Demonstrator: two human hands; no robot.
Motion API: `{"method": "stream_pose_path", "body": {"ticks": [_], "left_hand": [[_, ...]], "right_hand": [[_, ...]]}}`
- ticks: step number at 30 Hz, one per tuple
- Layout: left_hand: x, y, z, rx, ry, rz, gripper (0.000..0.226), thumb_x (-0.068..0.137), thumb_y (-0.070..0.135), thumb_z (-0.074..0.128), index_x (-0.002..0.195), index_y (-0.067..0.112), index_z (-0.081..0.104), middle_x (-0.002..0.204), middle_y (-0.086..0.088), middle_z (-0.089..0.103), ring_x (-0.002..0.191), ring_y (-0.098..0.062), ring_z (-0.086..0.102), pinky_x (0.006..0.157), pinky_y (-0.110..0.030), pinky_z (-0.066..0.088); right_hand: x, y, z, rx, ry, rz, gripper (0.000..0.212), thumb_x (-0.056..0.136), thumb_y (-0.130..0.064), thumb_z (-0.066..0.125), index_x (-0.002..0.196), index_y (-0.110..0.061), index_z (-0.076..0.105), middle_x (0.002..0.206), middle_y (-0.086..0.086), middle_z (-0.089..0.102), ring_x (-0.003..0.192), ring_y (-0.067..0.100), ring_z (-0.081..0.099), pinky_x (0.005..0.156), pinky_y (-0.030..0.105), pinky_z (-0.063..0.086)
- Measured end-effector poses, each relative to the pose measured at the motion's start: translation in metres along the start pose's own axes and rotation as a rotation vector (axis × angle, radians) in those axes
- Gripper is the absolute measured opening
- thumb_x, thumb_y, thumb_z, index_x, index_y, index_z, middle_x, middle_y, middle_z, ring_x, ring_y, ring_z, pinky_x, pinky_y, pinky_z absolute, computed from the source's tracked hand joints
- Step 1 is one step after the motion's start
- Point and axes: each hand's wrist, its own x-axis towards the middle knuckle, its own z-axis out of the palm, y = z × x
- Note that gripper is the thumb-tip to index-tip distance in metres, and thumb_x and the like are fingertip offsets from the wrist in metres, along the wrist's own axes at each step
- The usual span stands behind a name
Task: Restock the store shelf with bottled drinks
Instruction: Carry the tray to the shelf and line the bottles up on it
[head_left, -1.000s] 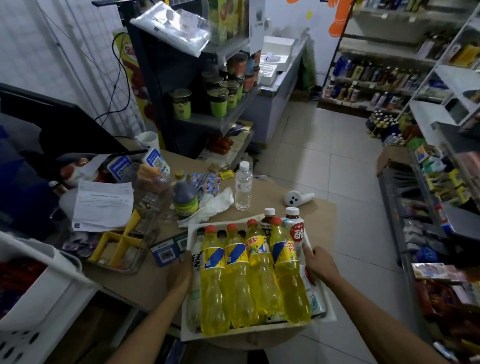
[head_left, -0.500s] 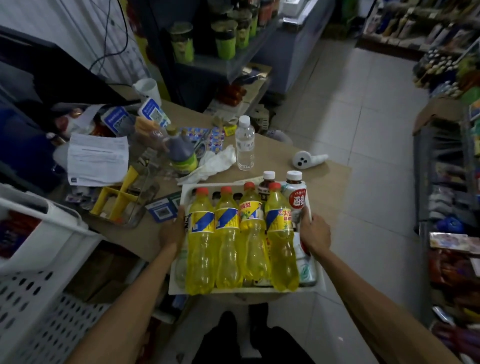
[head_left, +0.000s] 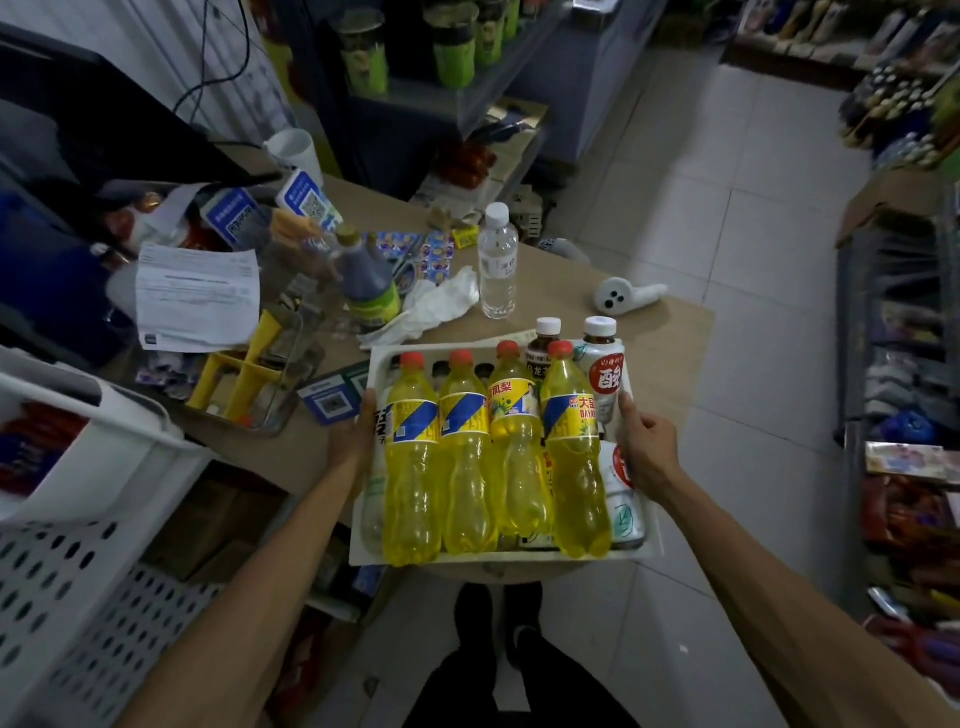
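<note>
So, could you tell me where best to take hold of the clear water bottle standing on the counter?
Probably round its mid-body, from the right: the clear water bottle stands upright, crumpled tissue lies close on its left, and the loaded tray sits just in front.

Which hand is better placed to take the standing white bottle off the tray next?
Probably right. The right hand grips the tray edge just beside the white bottle; the left hand holds the opposite edge, with four yellow bottles between.
</note>
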Motion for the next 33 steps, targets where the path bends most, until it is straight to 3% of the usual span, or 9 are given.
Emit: {"method": "stream_pose_path", "body": {"ticks": [3,5,9,12,16,22,28,30,33], "left_hand": [[0.000,-0.001,0.002,-0.041,-0.022,0.012,0.033,0.097,0.047,0.049,0.115,0.020,0.056,0.109,-0.003,0.059,0.096,-0.018,0.056,0.079,-0.031,0.041],[-0.001,0.000,0.001,-0.043,-0.037,0.028,0.029,0.098,0.046,0.048,0.112,0.021,0.055,0.109,-0.002,0.059,0.098,-0.019,0.056,0.080,-0.031,0.041],[0.000,-0.001,0.002,-0.055,0.003,0.063,0.040,0.098,0.042,0.051,0.127,0.016,0.053,0.124,-0.006,0.059,0.112,-0.023,0.057,0.088,-0.033,0.043],[0.001,-0.001,0.000,-0.028,0.009,0.032,0.049,0.095,0.048,0.052,0.129,0.013,0.055,0.130,-0.012,0.060,0.116,-0.028,0.058,0.092,-0.036,0.045],[-0.009,-0.004,-0.001,-0.044,-0.022,0.006,0.051,0.096,0.047,0.051,0.132,0.011,0.054,0.128,-0.012,0.060,0.112,-0.029,0.059,0.082,-0.033,0.044],[-0.044,-0.015,0.002,0.065,-0.123,-0.113,0.053,0.093,0.058,0.048,0.109,0.010,0.063,0.099,-0.010,0.059,0.083,-0.027,0.058,0.076,-0.035,0.044],[-0.061,0.008,0.031,0.204,-0.234,0.016,0.067,0.087,0.066,0.051,0.114,0.007,0.066,0.114,-0.012,0.067,0.096,-0.029,0.063,0.085,-0.038,0.051],[-0.073,0.024,0.048,0.255,-0.332,0.042,0.070,0.081,0.076,0.045,0.106,0.013,0.064,0.110,-0.009,0.066,0.094,-0.028,0.063,0.088,-0.041,0.052],[-0.098,0.054,0.082,0.246,-0.437,0.128,0.055,0.089,0.068,0.041,0.092,0.018,0.063,0.088,-0.003,0.066,0.078,-0.022,0.062,0.083,-0.038,0.051]], "right_hand": [[0.001,-0.004,0.001,0.015,-0.051,0.001,0.061,0.092,-0.053,0.053,0.088,0.006,0.067,0.090,0.028,0.069,0.074,0.036,0.065,0.071,0.050,0.055],[0.000,-0.008,0.002,0.022,-0.079,-0.004,0.050,0.096,-0.047,0.050,0.086,-0.002,0.069,0.089,0.024,0.070,0.080,0.038,0.067,0.075,0.051,0.056],[-0.001,-0.010,0.001,0.012,-0.100,-0.007,0.049,0.096,-0.047,0.049,0.081,-0.004,0.068,0.085,0.019,0.070,0.072,0.029,0.066,0.066,0.039,0.055],[-0.005,-0.012,0.001,0.019,-0.076,-0.003,0.052,0.094,-0.050,0.052,0.080,-0.002,0.068,0.084,0.022,0.069,0.072,0.031,0.063,0.068,0.043,0.054],[-0.018,-0.006,-0.006,-0.002,-0.074,0.012,0.053,0.094,-0.051,0.050,0.088,-0.002,0.070,0.088,0.019,0.072,0.082,0.038,0.069,0.079,0.050,0.056],[-0.060,0.028,-0.036,-0.032,0.005,-0.001,0.046,0.096,-0.049,0.046,0.082,-0.012,0.068,0.085,0.013,0.071,0.072,0.029,0.068,0.069,0.040,0.057],[-0.084,0.053,-0.083,-0.022,0.163,-0.004,0.055,0.095,-0.052,0.043,0.096,-0.004,0.072,0.087,0.014,0.071,0.074,0.031,0.068,0.071,0.041,0.056],[-0.090,0.048,-0.105,-0.002,0.222,0.003,0.056,0.095,-0.053,0.044,0.086,-0.004,0.070,0.082,0.016,0.069,0.068,0.029,0.065,0.067,0.039,0.054],[-0.096,0.033,-0.146,0.025,0.307,-0.016,0.055,0.096,-0.053,0.045,0.062,-0.011,0.059,0.064,0.011,0.059,0.057,0.021,0.054,0.054,0.030,0.042]]}}
